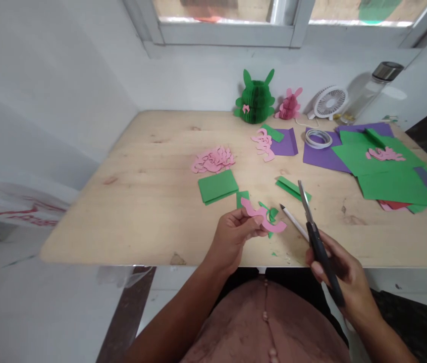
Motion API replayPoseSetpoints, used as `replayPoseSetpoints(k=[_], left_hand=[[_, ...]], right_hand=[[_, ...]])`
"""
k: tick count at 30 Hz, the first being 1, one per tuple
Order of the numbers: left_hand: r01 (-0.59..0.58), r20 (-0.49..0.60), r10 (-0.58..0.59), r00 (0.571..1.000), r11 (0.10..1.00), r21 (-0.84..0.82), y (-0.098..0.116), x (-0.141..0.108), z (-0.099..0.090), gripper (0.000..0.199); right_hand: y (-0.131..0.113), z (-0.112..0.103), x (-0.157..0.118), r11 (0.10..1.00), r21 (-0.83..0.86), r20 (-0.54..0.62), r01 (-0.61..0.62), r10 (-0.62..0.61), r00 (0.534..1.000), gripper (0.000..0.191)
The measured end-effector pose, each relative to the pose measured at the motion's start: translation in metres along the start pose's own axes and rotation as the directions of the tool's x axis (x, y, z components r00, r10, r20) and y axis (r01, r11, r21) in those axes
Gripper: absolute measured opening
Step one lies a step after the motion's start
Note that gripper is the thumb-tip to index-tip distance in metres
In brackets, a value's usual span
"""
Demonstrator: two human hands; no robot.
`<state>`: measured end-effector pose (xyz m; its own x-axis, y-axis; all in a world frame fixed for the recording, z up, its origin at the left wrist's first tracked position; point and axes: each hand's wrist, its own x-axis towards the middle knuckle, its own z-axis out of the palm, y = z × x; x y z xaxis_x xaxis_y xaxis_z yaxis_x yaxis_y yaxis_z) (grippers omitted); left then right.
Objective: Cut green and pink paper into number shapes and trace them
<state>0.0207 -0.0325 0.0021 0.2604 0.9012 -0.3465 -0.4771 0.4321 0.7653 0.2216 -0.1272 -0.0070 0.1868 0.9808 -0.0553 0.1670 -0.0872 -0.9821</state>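
Note:
My left hand (232, 234) pinches a wavy pink paper cutout (268, 222) between thumb and fingers, above the table's front part. Green paper scraps (273, 214) lie just behind the cutout. In my right hand (344, 277) are black-handled scissors (321, 257), blades pointing up and away from me. A white pencil (295, 222) with a dark tip runs behind the scissors toward the same hand; its grip is partly hidden. Beyond the hands lie a folded green paper (218, 186), a narrow folded green strip (292, 188) and a pile of pink cutouts (214, 160).
The wooden table (122, 201) meets the wall. Along it stand a green paper figure (256, 101), a pink one (289, 105), a white fan (329, 102) and a glass bottle (367, 98). A tape roll (318, 138) rests by green sheets (395, 184) at right.

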Motion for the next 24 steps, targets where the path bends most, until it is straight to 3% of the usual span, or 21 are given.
replayPoseSetpoints(k=[5,12,24], left_hand=[[-0.008,0.026,0.008,1.0,1.0,-0.005,0.007,0.001,-0.002,0.02],[0.029,0.151,-0.024,0.988,0.999,-0.029,0.006,0.0,-0.003,0.018],[0.119,0.182,-0.1,0.978,0.988,-0.098,-0.001,0.003,-0.006,0.02]], right_hand=[[0.006,-0.015,-0.016,0.998,-0.053,0.114,-0.042,0.048,0.992,0.048],[0.017,-0.018,-0.025,0.987,-0.141,0.252,-0.082,0.115,0.961,0.053],[0.027,-0.019,-0.025,0.968,-0.249,0.254,-0.024,0.089,0.963,0.056]])
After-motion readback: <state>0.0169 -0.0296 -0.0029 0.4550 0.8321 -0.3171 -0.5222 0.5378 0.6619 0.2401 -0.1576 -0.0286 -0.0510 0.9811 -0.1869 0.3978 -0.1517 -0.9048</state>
